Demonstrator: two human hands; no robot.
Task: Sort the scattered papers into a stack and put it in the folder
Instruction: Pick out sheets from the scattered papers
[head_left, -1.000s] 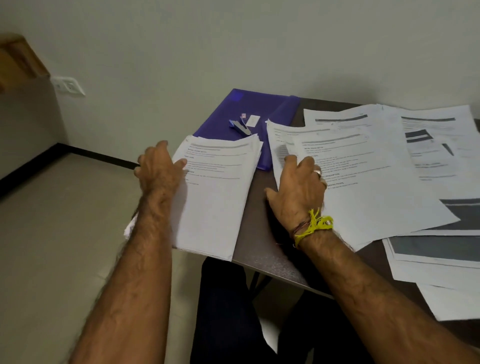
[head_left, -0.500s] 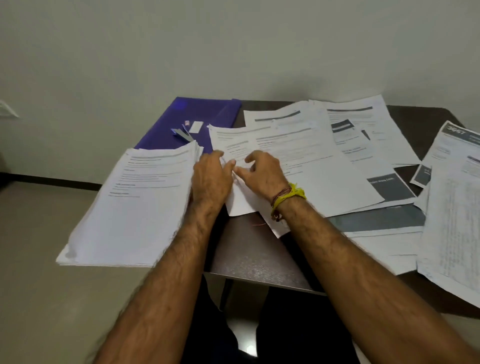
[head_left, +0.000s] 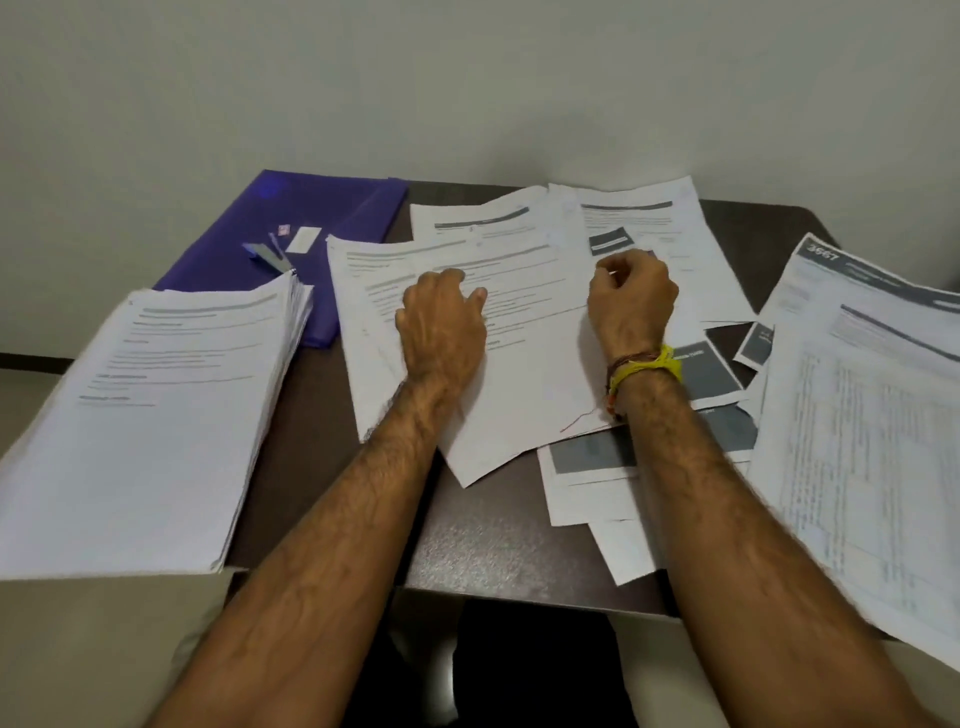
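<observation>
A thick stack of printed papers (head_left: 145, 415) lies at the table's left, hanging over its edge. Behind it sits the purple folder (head_left: 332, 218), closed and flat. Loose printed sheets (head_left: 519, 395) overlap in the middle of the table. My left hand (head_left: 441, 327) rests palm down on the top sheet, fingers relaxed. To its right, my right hand (head_left: 631, 296) has its fingers curled at that sheet's right edge and appears to pinch it. More sheets (head_left: 872, 415) lie spread at the right, over the table's edge.
A small blue clip-like object (head_left: 270, 254) and a white label lie on the folder. The dark table (head_left: 493, 545) shows bare near its front edge. A plain wall stands close behind. My legs are below the front edge.
My left hand left the stack and now rests on the loose sheets. My right hand slid right and curled its fingers at the sheet's edge. The view turned to the right.
</observation>
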